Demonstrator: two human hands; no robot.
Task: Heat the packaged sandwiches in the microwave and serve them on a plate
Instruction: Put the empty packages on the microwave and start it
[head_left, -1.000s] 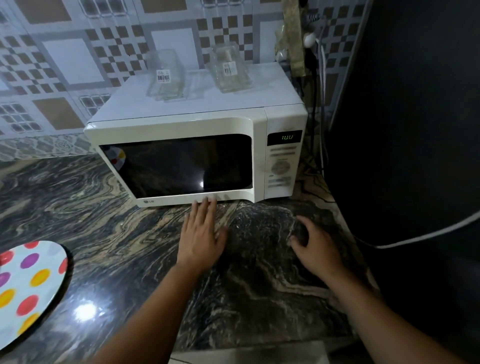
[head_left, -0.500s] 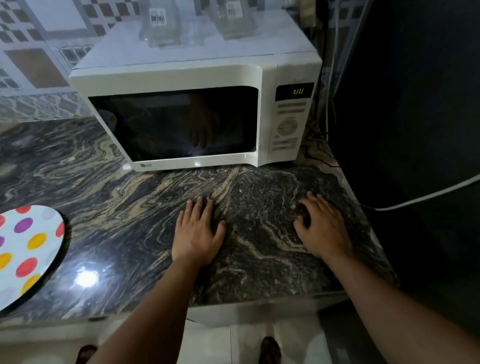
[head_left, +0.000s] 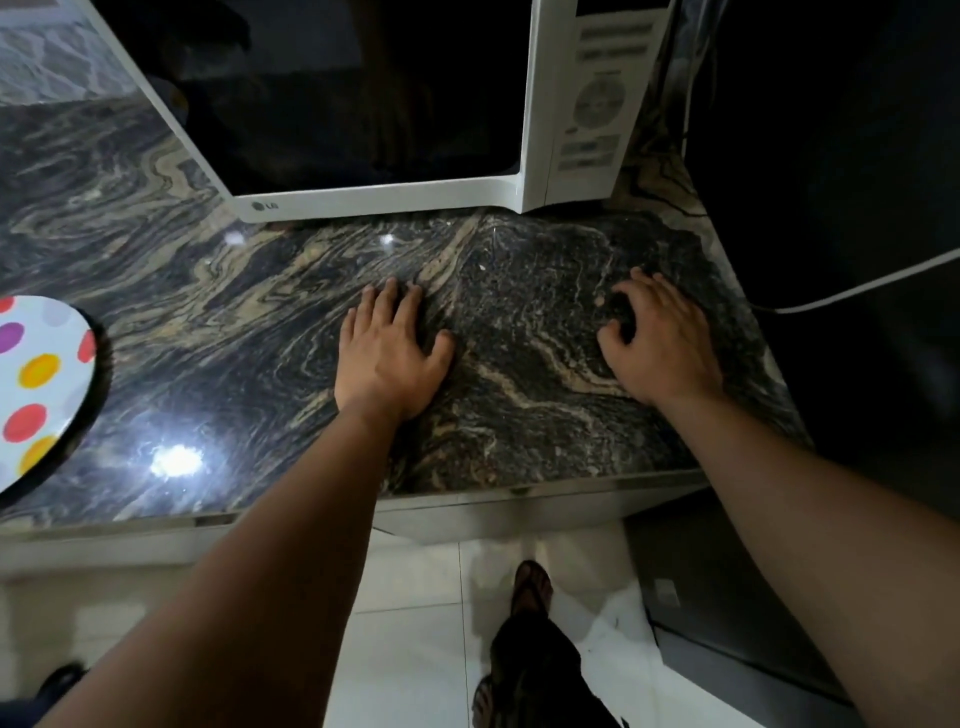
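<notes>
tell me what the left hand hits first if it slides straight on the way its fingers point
Probably the microwave. The left hand lies flat on the counter with its fingers pointing at the microwave's closed door; only bare counter shows between them. The exact contact point is hard to judge from this wide-angle view.

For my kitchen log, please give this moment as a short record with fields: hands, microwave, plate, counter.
left hand: flat on the counter, fingers straight, holds nothing
right hand: rests on the counter, fingers loosely curled, holds nothing
microwave: white, door shut, window dark, contents not visible
plate: white with coloured dots, at the left edge, nothing visible on it
counter: dark veined stone
sandwiches: not in view
</notes>
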